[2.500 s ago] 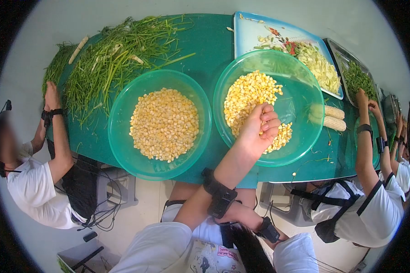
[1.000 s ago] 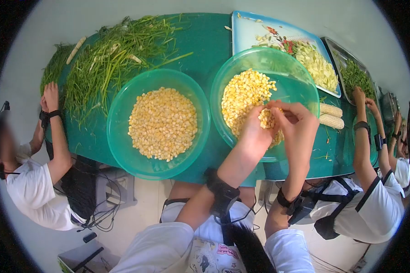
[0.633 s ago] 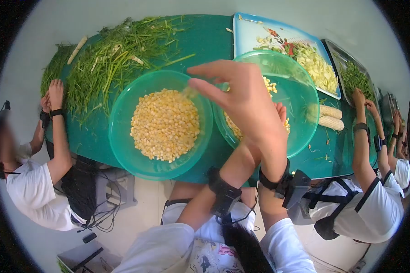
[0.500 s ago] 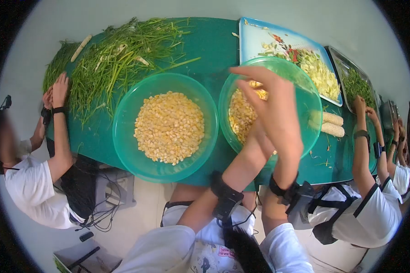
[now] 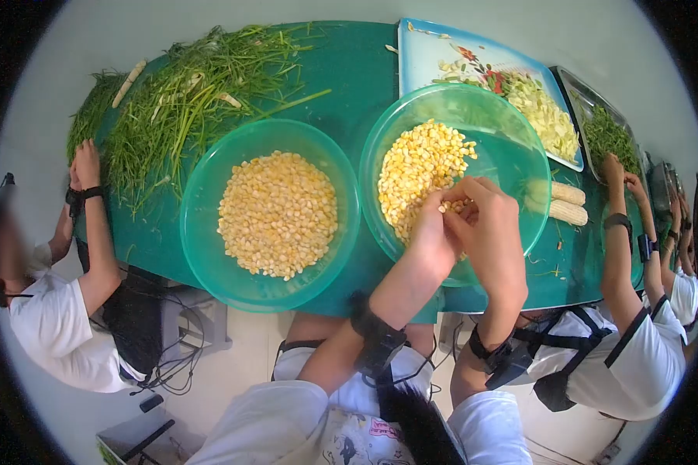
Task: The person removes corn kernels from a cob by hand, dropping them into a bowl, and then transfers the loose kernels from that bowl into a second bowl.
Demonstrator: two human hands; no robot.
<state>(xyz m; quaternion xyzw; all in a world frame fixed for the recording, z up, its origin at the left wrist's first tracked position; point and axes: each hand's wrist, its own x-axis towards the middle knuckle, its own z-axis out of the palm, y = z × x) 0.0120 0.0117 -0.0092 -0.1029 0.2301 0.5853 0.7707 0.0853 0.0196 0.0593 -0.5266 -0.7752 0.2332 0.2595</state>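
Observation:
Over the right-hand green bowl (image 5: 488, 151), my left hand (image 5: 428, 232) is cupped round some corn kernels (image 5: 454, 206). My right hand (image 5: 495, 229) reaches across from the right, its thumb and fingers bent in a pinch at those kernels; the exact fingertip contact is partly hidden. Below and beyond the hands, yellow loose kernels (image 5: 419, 167) fill the left side of this bowl. Close beside it stands a second green bowl (image 5: 202, 182), with a broad heap of paler kernels (image 5: 278, 213) in it.
Bare corn cobs (image 5: 568, 203) lie right of the bowls. Behind stands a blue-edged tray (image 5: 419, 58) with chopped pale vegetable (image 5: 547, 116). Long green stalks (image 5: 186, 108) cover the table's left. Co-workers' hands touch greens at left (image 5: 85, 167) and at a metal tray (image 5: 570, 89).
My right hand has come down from its raised, spread pose to pinch at my left hand. More kernels in the right bowl now show. The view has shifted slightly.

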